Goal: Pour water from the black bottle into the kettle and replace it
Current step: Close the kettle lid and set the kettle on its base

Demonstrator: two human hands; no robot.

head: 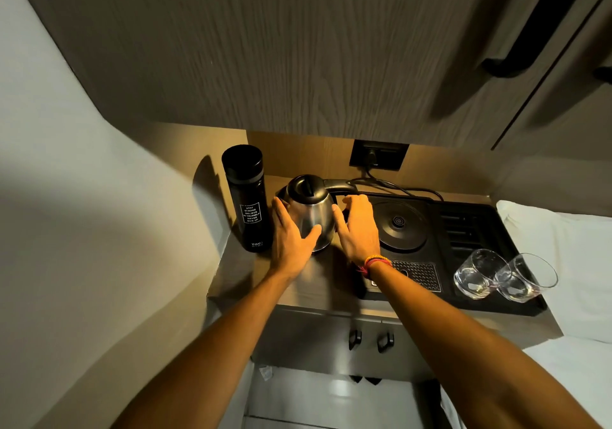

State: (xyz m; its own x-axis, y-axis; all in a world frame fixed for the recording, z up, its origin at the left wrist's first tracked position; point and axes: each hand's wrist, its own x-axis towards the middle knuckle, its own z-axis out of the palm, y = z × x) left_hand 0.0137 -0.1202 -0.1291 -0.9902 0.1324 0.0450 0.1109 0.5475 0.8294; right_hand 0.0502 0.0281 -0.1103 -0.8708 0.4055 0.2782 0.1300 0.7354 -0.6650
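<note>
A steel kettle (311, 208) with a black lid stands on the wooden counter, left of its round black base (399, 225). My left hand (289, 233) lies flat against the kettle's left side, thumb across its front. My right hand (359, 226) presses on its right side, fingers curled at the black handle. The lid is closed. The black bottle (246, 198), capped and upright with white lettering, stands just left of the kettle, apart from both hands.
A black tray (490, 302) carries the kettle base, a drip grille and two clear glasses (503, 276). A plug and cord run from the wall socket (377, 155) behind. An overhead cabinet hangs low above. White bedding lies at the right.
</note>
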